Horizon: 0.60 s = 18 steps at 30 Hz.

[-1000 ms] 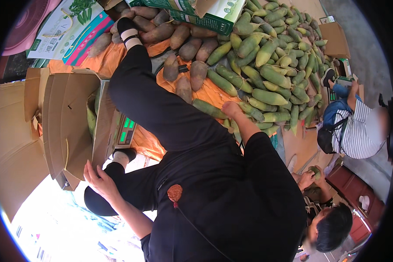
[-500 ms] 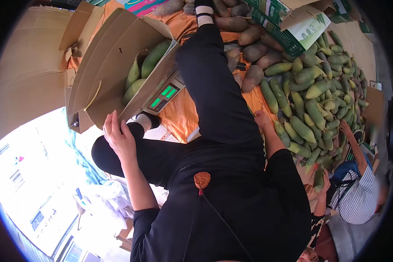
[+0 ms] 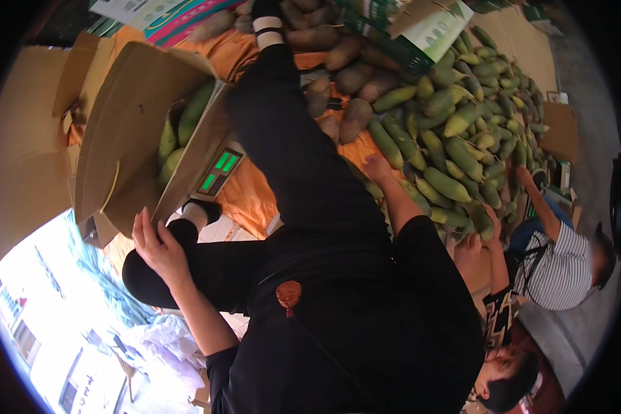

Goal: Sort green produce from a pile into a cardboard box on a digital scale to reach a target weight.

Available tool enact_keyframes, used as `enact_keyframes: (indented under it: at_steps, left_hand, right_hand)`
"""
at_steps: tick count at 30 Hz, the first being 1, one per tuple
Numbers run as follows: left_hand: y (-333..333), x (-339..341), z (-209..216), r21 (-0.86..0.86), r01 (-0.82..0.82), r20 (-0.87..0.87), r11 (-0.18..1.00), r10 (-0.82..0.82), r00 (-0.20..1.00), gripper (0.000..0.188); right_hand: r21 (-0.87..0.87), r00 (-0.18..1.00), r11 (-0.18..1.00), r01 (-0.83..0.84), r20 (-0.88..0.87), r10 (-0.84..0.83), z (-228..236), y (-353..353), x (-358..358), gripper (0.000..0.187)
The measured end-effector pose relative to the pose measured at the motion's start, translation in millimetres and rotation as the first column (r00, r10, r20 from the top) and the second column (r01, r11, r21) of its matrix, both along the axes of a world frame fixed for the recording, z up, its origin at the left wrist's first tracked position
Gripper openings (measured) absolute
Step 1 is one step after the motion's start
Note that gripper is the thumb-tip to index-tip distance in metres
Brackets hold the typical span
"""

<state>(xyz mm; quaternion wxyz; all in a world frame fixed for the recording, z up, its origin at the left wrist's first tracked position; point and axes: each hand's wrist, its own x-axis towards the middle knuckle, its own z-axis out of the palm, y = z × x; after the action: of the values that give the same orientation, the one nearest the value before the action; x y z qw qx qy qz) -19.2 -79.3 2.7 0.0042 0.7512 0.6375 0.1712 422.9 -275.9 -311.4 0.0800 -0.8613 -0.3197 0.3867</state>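
Note:
My left hand (image 3: 160,250) is at the near edge of an open cardboard box (image 3: 132,131), fingers stretched out and apart, with the fingertips touching or close to the flap. Inside the box lie several green radishes (image 3: 190,119), partly hidden by its walls. Beyond my knee, my right hand (image 3: 378,169) reaches to the near edge of a heap of green radishes (image 3: 455,155). Its fingers are curled, and what they hold, if anything, cannot be made out.
The box rests by a scale with a lit green display (image 3: 221,171). Darker, reddish-brown roots (image 3: 355,119) lie on an orange sheet (image 3: 245,200). A green-and-white carton (image 3: 431,34) stands behind the heap. At right, a person in a striped shirt (image 3: 562,269) and another with a patterned sleeve (image 3: 498,314) reach toward the heap.
The view has shifted, so most things sit further left. My left hand stays by the box flap and my right hand by the radishes. The patterned-sleeved person's hands are now nearer the heap.

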Motion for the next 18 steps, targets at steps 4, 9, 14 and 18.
enact_keyframes:
  at_steps: [4,9,14,18]
  left_hand:
    - [0.2,-1.4,-0.8,-0.003,0.024,-0.009,1.000,-0.024,1.000,0.034]
    - [1.0,3.2,-2.1,-0.026,0.013,-0.024,1.000,-0.014,1.000,0.033]
    - [1.7,3.8,-0.2,-0.033,0.024,-0.020,0.999,-0.024,0.999,0.032]
    - [5.3,-1.9,-8.8,-0.015,0.065,-0.058,0.998,-0.066,0.996,0.032]
  right_hand:
    - [0.046,0.988,0.989,0.138,0.058,-0.140,10.0,7.4,0.1,0.042]
    - [-0.053,0.938,0.952,0.303,0.193,-0.288,23.4,4.2,31.4,0.051]
    - [-0.156,0.909,0.911,0.383,0.242,-0.341,38.9,-2.5,47.2,0.066]
    - [-0.137,0.929,0.931,0.339,0.207,-0.308,33.3,-15.4,47.2,0.083]
